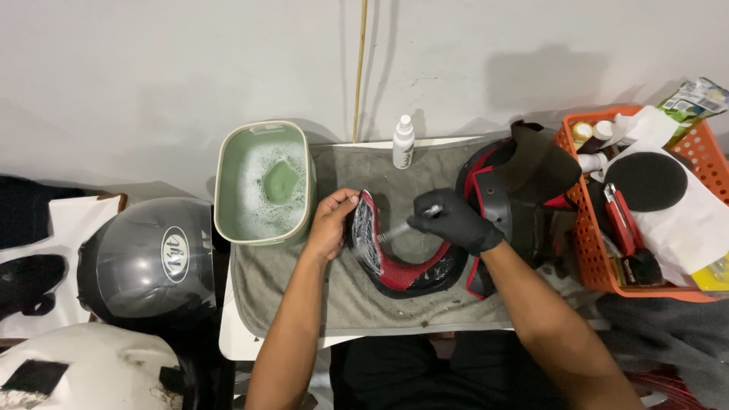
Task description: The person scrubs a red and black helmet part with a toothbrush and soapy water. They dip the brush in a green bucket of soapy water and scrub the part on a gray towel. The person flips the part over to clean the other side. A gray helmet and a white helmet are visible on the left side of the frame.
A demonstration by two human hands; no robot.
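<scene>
My left hand (332, 222), bare, grips the upper end of a curved red and black helmet pad (402, 269) that rests on a grey towel (304, 288). My right hand (454, 220) wears a black glove and holds a small brush (406, 224) whose tip touches the pad's inner side. Just right of my hands lies an upturned black and red helmet shell (520, 182).
A green tub (263, 182) of foamy water stands at the towel's far left corner, a white spray bottle (403, 142) behind the pad. An orange basket (588, 243) of bottles, a sponge and cloths sits at right. A grey helmet (148, 258) and a white helmet (91, 368) lie at left.
</scene>
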